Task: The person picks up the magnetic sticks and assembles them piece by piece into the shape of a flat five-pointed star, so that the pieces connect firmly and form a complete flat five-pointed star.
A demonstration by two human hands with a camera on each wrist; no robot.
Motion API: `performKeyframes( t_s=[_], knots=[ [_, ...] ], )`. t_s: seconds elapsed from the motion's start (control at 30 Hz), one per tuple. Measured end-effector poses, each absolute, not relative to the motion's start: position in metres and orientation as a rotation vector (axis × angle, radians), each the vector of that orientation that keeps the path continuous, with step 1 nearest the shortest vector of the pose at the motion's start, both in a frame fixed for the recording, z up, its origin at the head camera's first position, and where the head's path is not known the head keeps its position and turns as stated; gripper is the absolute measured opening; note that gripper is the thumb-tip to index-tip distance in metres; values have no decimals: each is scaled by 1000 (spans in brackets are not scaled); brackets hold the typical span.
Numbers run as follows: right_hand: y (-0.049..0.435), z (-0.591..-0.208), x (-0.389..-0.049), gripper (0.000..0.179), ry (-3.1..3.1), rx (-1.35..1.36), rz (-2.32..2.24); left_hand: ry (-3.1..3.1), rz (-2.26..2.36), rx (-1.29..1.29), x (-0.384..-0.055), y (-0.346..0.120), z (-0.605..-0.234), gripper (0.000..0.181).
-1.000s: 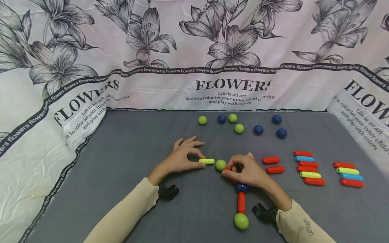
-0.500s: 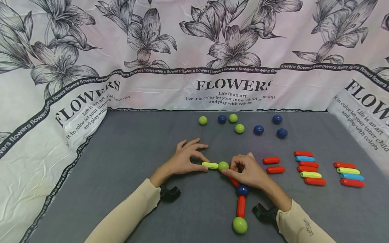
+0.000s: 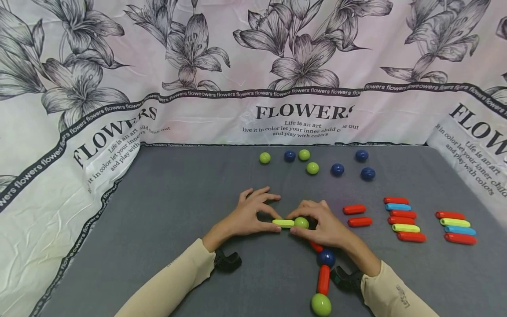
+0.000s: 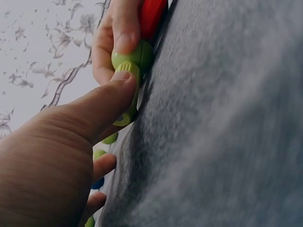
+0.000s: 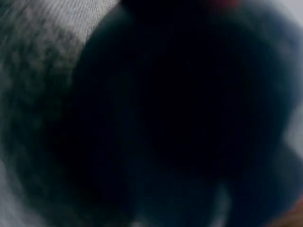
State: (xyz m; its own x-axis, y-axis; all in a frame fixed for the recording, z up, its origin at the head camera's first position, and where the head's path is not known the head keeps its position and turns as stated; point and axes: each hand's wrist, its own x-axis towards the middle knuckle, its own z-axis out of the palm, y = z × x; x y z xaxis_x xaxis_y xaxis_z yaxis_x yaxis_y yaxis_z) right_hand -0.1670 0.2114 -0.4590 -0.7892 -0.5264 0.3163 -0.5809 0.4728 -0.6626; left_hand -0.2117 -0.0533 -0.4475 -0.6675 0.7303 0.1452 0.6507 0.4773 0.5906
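In the head view my left hand (image 3: 253,213) pinches a short yellow-green stick (image 3: 283,223) between thumb and index finger, its other fingers spread. The stick's right end meets a green ball (image 3: 301,223), which my right hand (image 3: 325,224) grips between thumb and fingers. From this ball a red stick (image 3: 315,246), partly hidden by the right hand, runs down to a blue ball (image 3: 326,258). A second red stick (image 3: 323,279) links that to another green ball (image 3: 321,304). The left wrist view shows the yellow-green stick (image 4: 129,92) against the green ball (image 4: 142,54).
Loose green balls (image 3: 312,168) and blue balls (image 3: 368,174) lie toward the back. Two red sticks (image 3: 359,222) are right of my right hand, with rows of red, yellow and blue sticks (image 3: 459,230) farther right. A dark blurred shape fills most of the right wrist view.
The left hand has moved right, bringing the yellow-green stick up against the green ball. My right hand's grip has shifted onto that ball, and the joined chain has slid slightly right and nearer.
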Motion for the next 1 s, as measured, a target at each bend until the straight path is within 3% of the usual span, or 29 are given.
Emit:
performKeyframes(
  t_s=[0.57, 1.0],
  knots=[
    [212, -458, -153, 20, -2623, 1084, 1172, 2506, 1055, 1156, -220, -41, -446, 22],
    [224, -454, -119, 25, -2572, 1220, 1309, 2454, 868, 1411, -241, 55, -433, 35]
  ],
)
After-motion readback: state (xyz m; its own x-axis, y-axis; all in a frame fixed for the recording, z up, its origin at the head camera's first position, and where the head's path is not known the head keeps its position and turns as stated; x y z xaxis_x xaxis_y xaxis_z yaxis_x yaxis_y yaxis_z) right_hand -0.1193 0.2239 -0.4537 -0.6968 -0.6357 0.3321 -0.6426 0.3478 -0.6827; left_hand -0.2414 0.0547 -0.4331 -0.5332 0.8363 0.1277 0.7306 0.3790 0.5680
